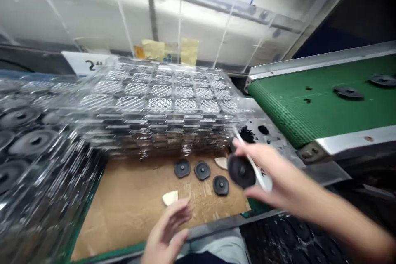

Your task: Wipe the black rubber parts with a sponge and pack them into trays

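My left hand (168, 231) hovers, fingers apart; my right hand (269, 179) has fingers clamped on a black round disc (241, 171), just right of three like discs (202, 170) on the brown cardboard worktop (130, 202).

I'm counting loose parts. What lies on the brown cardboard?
Three black discs and two pale wedges lie on the cardboard; a stack of clear trays stands at its far edge. What the stack and the right hand cover cannot be seen.

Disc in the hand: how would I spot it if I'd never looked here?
Start at the green belt on the right, then drop to the brown board in front of the clear trays. Three discs lie flat there; this disc is the one held up off it, in the right hand.
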Demonstrator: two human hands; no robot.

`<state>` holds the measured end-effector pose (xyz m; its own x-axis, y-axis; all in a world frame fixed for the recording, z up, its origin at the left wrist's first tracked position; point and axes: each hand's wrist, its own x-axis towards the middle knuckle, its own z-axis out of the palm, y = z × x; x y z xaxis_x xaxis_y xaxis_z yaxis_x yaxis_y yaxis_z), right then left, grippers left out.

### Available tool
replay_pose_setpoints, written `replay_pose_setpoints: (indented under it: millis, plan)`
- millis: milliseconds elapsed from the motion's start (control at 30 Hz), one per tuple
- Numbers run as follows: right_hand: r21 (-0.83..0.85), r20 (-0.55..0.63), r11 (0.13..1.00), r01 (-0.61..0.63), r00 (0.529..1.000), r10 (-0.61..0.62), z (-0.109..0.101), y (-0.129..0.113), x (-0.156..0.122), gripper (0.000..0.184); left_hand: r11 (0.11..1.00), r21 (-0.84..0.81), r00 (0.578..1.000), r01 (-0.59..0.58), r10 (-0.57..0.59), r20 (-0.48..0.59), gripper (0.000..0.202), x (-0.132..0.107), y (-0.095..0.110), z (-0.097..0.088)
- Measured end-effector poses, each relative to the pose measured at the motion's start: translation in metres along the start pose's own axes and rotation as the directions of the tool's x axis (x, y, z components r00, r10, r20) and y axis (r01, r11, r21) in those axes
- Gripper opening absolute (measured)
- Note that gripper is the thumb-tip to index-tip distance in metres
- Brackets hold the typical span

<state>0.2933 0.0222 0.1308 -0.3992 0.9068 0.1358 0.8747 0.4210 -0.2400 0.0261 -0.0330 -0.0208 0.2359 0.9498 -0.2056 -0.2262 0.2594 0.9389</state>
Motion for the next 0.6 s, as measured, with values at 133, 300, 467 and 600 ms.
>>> replay_pose_setpoints:
  millis: [133, 300, 467, 600]
  plan:
    - [0.410, -0.062, 0.905, 0.110, 0.994, -0.093, 0.097, -0.062, -0.033, 0.080, 0.959, -0.272, 0.971, 0.083, -0.016, 0.240, 0.081, 0.012, 0.004, 0.027]
    - [0.625, -0.073, 0.775, -0.096, 0.981, 0.181, 0.179, -0.100, -0.042, 0.082, 0.855, -0.413, 0.943, 0.315, -0.235, 0.234, 0.072, 0.006, -0.003, -0.010]
    - [0.547, 0.097, 0.787, -0.287, 0.955, 0.281, 0.216, -0.100, -0.015, 0.051, 0.723, -0.616, 0.912, 0.312, -0.410, -0.019, 0.051, -0.012, -0.003, -0.079]
    - [0.518, 0.138, 0.775, -0.361, 0.930, 0.341, 0.244, -0.097, 0.007, 0.035, 0.717, -0.684, 0.923, 0.134, -0.342, -0.177, 0.047, -0.017, 0.005, -0.105]
